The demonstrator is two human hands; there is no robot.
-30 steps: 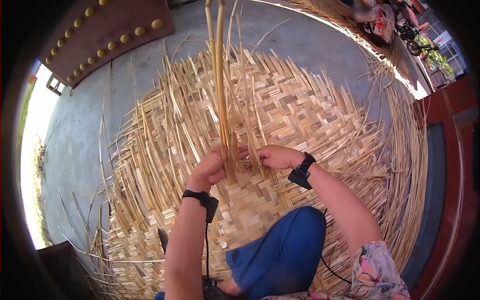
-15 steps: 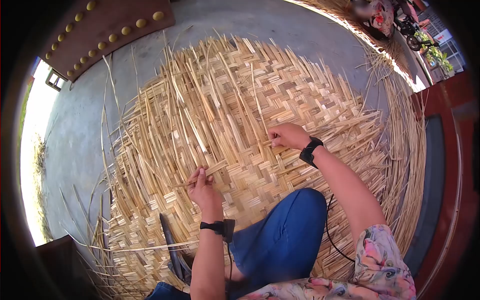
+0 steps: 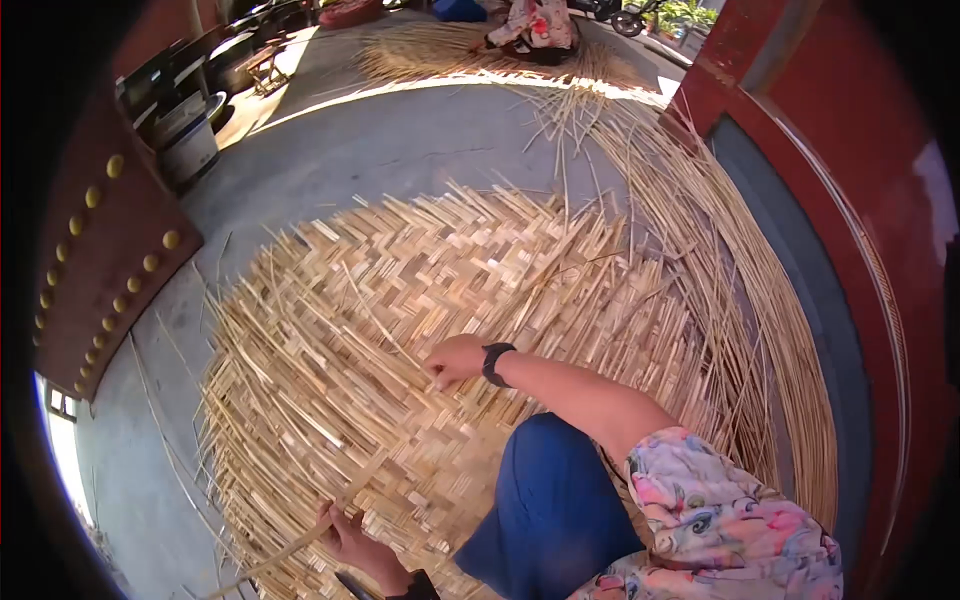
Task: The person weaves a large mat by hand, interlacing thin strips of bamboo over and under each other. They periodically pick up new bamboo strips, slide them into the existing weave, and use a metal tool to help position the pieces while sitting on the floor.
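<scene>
A large mat (image 3: 430,250) of flat straw-coloured strips in a zigzag weave spreads under and in front of my bent knee. My left hand (image 3: 350,540), near the bottom, pinches a flat strip (image 3: 290,548) that runs down to the lower left and up toward the mat's middle. My right hand (image 3: 455,362) rests at the mat's centre, its fingers closed at the end of a thin strip (image 3: 375,315); whether it grips that strip is hard to tell. A dark blade-like tool (image 3: 352,585) shows partly beside my left wrist.
Long loose stalks (image 3: 760,330) lie along the right, beside a red wall (image 3: 850,180). A studded red door (image 3: 110,260) stands at the left. Buckets (image 3: 185,145) are at the upper left. Another person (image 3: 535,25) in floral clothing is at the top, by more straw.
The view has turned right and up. My left hand has moved down and away from my right hand, with a longer length of strip showing.
</scene>
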